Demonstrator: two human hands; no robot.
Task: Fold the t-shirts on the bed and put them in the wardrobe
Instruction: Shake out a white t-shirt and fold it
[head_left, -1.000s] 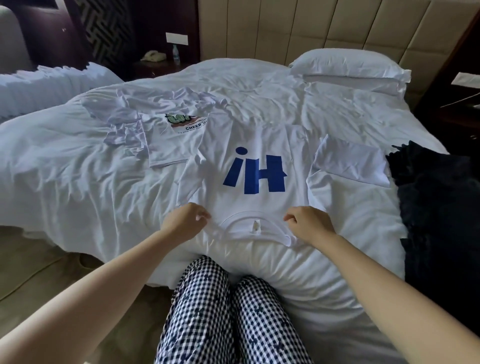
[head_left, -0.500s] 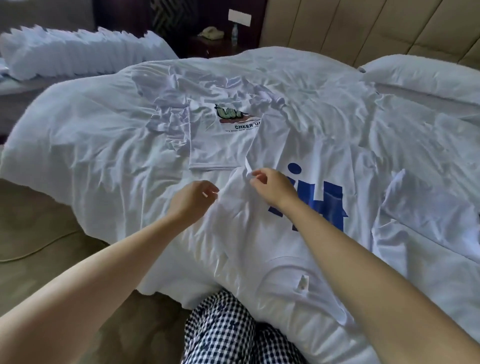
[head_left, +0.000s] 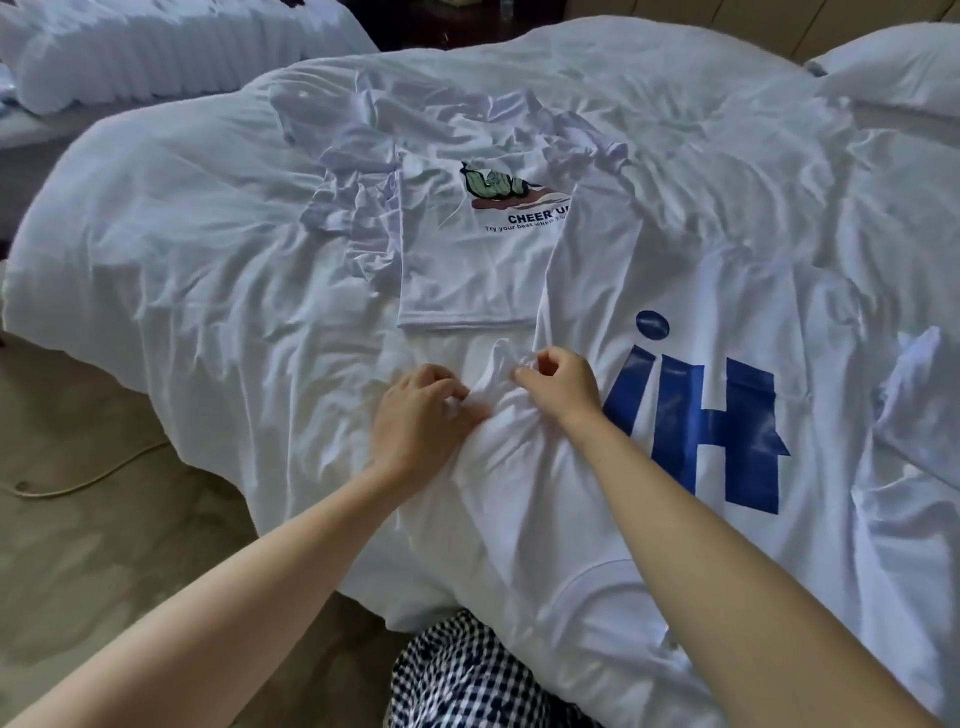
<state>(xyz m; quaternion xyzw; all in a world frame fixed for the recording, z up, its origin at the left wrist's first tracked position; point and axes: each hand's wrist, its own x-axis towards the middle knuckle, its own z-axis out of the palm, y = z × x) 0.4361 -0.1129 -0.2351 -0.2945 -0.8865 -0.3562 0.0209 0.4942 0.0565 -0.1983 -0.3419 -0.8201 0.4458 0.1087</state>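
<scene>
Fabric at the left edge of the white t-shirt with blue letters (head_left: 675, 291) was pinched by both hands. A bunched fold was gripped under the curled fingers of the left hand (head_left: 415, 421), and a small raised peak of cloth was held between thumb and fingertips of the right hand (head_left: 558, 384), just beside it. The t-shirt was spread print-up on the bed (head_left: 182, 249), its collar at the near edge above the checked trousers (head_left: 457, 680). A second t-shirt with a "CHEER UP" print (head_left: 467, 275) was laid crumpled farther back, partly overlapped by the first. A pillow (head_left: 893, 67) was seen at the far right.
</scene>
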